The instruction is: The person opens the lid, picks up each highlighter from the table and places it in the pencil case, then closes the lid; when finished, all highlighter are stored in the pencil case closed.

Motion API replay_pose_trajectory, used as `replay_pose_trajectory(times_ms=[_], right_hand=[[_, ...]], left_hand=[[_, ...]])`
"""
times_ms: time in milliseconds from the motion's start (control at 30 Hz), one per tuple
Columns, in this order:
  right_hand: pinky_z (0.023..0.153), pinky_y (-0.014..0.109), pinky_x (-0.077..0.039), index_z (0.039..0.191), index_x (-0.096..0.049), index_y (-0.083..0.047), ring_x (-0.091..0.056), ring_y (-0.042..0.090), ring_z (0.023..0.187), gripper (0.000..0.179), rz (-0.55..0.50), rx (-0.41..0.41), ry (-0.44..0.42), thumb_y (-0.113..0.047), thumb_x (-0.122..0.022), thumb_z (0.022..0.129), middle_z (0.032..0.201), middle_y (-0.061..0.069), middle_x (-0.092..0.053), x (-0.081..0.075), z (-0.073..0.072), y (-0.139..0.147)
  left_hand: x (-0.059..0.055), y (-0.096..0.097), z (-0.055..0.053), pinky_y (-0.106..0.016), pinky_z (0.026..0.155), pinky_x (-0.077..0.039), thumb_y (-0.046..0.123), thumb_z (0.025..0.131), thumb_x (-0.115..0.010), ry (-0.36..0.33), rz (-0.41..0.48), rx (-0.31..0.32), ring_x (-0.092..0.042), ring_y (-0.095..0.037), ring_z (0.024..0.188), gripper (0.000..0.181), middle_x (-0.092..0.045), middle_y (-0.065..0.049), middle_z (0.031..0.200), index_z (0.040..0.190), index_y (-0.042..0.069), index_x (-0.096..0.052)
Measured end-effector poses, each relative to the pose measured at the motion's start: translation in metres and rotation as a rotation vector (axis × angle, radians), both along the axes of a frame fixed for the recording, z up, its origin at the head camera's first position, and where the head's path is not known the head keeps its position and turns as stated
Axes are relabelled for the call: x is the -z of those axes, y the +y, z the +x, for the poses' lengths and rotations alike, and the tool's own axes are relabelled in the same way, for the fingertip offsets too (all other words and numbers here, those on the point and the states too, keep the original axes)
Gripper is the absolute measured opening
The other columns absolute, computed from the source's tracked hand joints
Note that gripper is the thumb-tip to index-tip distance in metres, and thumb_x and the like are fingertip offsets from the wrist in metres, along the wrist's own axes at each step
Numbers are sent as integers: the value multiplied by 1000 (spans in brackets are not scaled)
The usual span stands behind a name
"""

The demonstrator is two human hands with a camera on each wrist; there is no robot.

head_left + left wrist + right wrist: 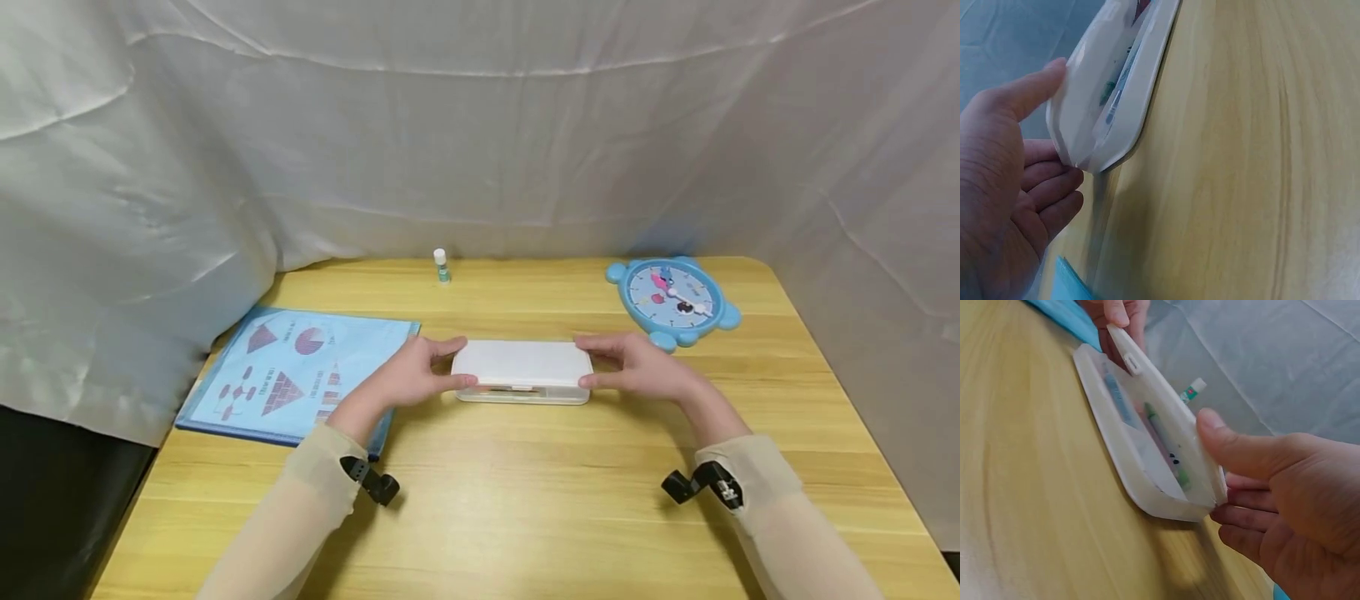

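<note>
A white pencil case lies on the wooden table in the middle of the head view, its lid partly raised along the near side. My left hand grips the left end between thumb and fingers. At the opposite end my right hand does the same, with the thumb on the lid's near corner. Through the gap in the right wrist view, a blue pen and a pen with green ends show inside. The left wrist view has the thumb of the left hand against the lid's edge.
A light blue zip folder with printed shapes lies at the left, partly under my left forearm. Near the back edge stands a small white-capped glue stick. A blue toy clock lies at the back right. Grey curtain hangs behind the table.
</note>
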State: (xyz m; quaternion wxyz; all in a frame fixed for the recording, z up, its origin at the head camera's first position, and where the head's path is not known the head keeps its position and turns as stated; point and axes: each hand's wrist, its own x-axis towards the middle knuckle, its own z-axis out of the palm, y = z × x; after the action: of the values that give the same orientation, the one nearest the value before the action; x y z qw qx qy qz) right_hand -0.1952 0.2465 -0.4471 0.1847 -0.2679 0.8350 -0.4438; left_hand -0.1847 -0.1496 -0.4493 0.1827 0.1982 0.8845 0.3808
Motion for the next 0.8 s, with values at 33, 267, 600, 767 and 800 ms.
replay_pose_trajectory(times_ms=[33,267,600,767,800], right_hand=[[116,51,-39,148,-58,5,-50,39,143,72,17,-2,18,-27,-87,91,154,23,-53,0,1,-1],[120,55,-33,148,-59,4,-45,40,147,84,123,21,106,-36,-93,82,154,19,-55,0,5,-6],[120,57,-32,150,-57,3,-45,41,146,87,211,35,177,-35,-95,81,155,20,-53,1,16,-11],[120,57,-33,151,-55,3,-45,41,146,88,253,33,205,-34,-94,83,156,21,-52,-1,28,-12],[120,56,-33,151,-54,4,-45,41,146,88,256,36,208,-34,-94,83,156,21,-52,-1,29,-12]], left_hand=[[0,0,0,-36,61,-45,64,90,-77,7,-11,1,-20,-11,44,91,-50,-6,158,158,10,-50],[5,1,3,-31,50,-42,57,86,-85,29,-46,4,-21,-11,41,93,-48,-8,159,159,11,-48],[6,2,12,-26,45,-35,53,86,-87,92,-80,27,-20,-8,41,93,-44,-10,160,158,9,-47],[4,6,22,-24,44,-32,48,86,-89,121,-98,29,-17,-5,41,90,-46,-13,159,156,6,-50],[4,7,23,-24,44,-32,48,86,-89,132,-99,32,-16,-5,41,90,-46,-13,158,155,5,-50]])
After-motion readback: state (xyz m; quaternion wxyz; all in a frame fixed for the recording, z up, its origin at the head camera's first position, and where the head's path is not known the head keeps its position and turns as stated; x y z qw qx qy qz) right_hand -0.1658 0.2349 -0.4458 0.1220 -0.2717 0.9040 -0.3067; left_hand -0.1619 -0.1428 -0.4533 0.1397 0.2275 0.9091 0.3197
